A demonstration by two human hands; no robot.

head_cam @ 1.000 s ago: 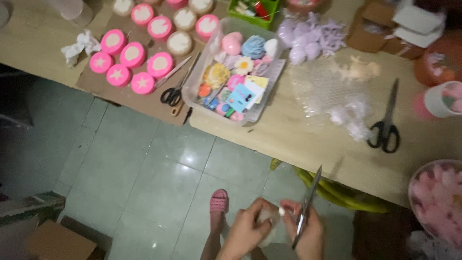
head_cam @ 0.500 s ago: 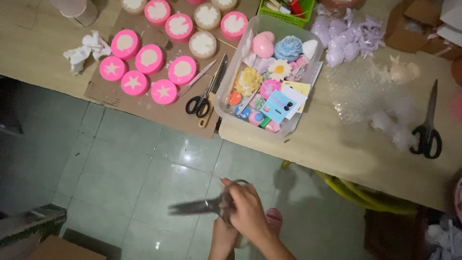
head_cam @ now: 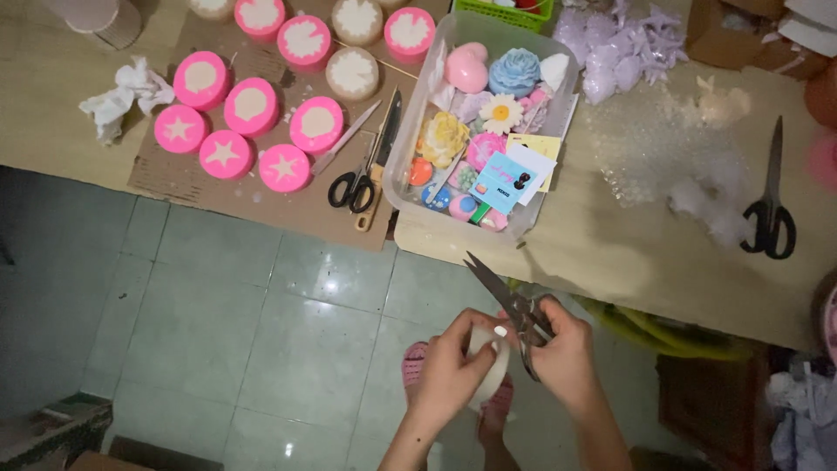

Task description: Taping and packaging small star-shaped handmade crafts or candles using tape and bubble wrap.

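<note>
gripping open scissors [head_cam: 504, 301], right hand [head_cam: 565, 356]; left hand [head_cam: 451, 371] pinching a pale round piece [head_cam: 490, 362].

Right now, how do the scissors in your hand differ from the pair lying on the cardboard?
The held scissors are in the right hand out over the floor, blades open and pointing up-left beside the white roll in the left hand. The cardboard scissors lie flat and untouched, blades shut, next to a knife. The held pair's handles are hidden by the hand; the cardboard pair's black loops show. Both have slim metal blades.
</note>
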